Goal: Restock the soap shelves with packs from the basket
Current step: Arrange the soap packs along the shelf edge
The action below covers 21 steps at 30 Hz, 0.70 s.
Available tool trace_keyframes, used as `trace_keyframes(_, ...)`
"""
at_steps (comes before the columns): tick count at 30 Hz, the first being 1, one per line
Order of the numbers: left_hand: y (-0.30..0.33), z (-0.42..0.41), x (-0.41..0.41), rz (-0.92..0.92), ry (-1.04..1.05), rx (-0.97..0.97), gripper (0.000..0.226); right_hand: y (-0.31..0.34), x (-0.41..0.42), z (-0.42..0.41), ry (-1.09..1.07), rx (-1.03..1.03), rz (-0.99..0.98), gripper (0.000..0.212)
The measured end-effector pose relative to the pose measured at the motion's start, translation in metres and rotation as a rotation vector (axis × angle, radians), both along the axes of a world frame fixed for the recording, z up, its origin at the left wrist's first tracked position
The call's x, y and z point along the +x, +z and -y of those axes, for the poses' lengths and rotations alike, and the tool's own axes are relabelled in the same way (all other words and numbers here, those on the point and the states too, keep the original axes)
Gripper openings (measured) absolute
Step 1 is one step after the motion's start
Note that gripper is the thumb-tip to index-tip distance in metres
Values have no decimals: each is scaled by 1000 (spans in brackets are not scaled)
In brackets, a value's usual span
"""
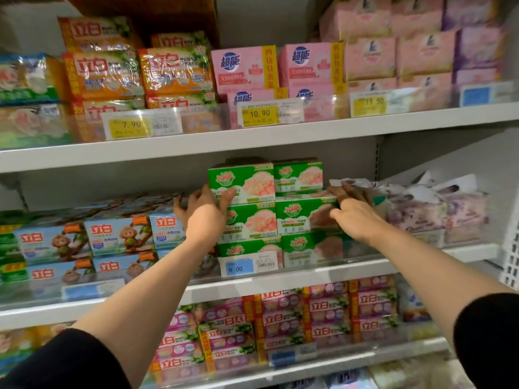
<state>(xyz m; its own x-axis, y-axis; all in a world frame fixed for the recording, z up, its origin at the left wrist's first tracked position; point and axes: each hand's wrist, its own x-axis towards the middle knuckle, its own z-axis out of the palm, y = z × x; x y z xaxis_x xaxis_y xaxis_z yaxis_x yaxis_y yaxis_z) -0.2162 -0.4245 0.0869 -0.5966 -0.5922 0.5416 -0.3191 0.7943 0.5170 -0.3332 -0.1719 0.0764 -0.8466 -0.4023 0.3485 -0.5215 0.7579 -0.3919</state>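
Soap aisle, middle shelf (280,287) | left hand (203,213) gripped top-left green soap pack (247,182), right hand (354,214) lay flat-fingered against the stack's right side | best squared flush, fronts aligned | basket (511,256) far right.

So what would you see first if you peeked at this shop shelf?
Two bare hands reach onto the middle shelf: the left hand grips the top green soap pack, and the right hand rests on the neighbouring stack. Yellow price tags glow on the shelf above.
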Motion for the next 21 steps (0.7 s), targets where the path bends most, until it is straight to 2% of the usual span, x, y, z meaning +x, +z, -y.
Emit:
trace_keyframes(5, -25, -29, 17, -212, -12, -10, 37, -17, 18, -10, -99, 60, -155, 62)
trace_keyframes(7, -38, -46, 25, -293, -33, 44, 35, -26, 31, -21, -49, -28, -151, 62)
trace_keyframes(10, -65, -81, 31, -389, -117, 80, 53, -39, 48, -48, 48, -208, -23, 60)
trace_keyframes(12, -86, -116, 31, -387, -285, 163, 62, -44, 63, -78, 59, -249, 9, 49)
trace_keyframes(16, -124, -210, 33, -234, -693, 238, 57, -56, 103, -168, -12, -246, 56, 17)
trace_keyframes(21, -155, -363, 64, -34, -1209, 323, 49, -94, 180, -302, -336, -271, 113, 18)
